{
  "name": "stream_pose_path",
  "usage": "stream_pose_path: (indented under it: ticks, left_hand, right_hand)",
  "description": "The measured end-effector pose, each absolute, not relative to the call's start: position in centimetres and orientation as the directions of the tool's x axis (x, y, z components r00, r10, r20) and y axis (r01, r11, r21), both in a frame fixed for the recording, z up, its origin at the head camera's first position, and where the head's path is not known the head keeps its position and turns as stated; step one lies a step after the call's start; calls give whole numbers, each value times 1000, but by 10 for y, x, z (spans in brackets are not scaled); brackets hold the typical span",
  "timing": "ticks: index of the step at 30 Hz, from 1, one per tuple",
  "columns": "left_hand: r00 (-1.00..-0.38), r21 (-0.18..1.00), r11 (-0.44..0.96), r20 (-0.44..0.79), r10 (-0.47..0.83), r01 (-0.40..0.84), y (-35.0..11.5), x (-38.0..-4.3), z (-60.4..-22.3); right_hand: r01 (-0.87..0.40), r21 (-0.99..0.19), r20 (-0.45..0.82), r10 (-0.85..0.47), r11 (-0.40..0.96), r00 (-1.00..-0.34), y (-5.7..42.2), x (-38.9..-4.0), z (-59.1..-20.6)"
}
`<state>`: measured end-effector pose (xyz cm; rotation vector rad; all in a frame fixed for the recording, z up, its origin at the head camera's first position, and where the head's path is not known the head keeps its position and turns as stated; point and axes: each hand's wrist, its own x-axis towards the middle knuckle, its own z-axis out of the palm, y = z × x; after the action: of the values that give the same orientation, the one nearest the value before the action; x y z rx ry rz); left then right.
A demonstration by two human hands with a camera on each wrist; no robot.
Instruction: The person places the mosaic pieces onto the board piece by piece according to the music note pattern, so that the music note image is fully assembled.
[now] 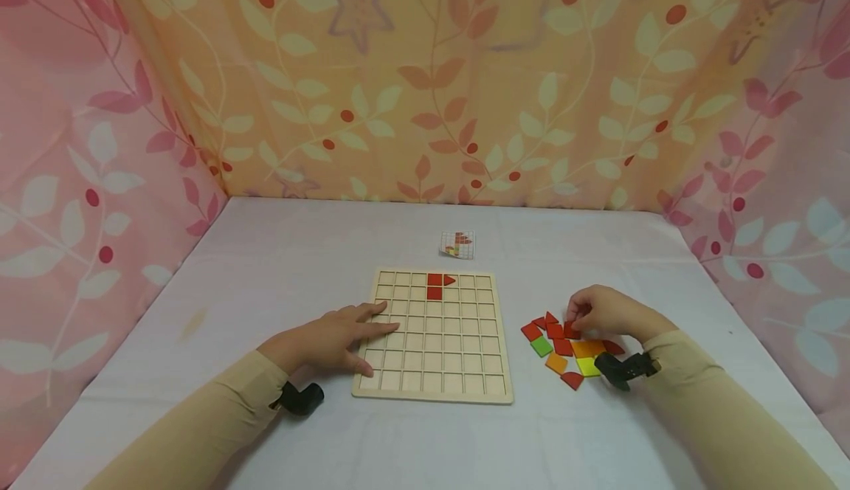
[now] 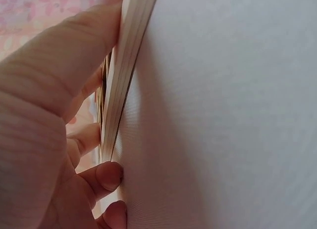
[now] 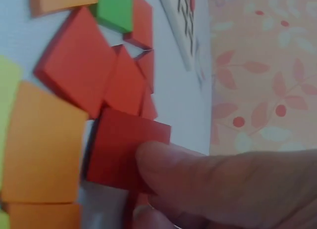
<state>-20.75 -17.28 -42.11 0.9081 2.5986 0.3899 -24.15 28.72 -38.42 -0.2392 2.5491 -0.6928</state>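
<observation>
Left hand (image 1: 330, 338): resting, fingers spread wide, on board (image 1: 433, 363) edge, 9 o'clock | Right hand (image 1: 607, 313): pinching red square tile (image 3: 116, 145) at board's 3 o'clock, rear fingertips apparently bracing, partly hidden | Risk: neighbouring tiles (image 3: 77, 66) are crowding it; sideways drag could be scattering them.
</observation>
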Motion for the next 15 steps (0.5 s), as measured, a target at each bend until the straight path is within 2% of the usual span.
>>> stream_pose_path:
  ticks: [6, 15]
  left_hand:
    - [-728, 369, 755, -242, 642, 543, -172, -207, -418]
    - [-731, 363, 759, -245, 637, 540, -171, -206, -416]
  right_hand:
    - [-122, -546, -343, -354, 829, -870, 279, -249, -372]
    - [-146, -563, -259, -341, 813, -904, 239, -262, -369]
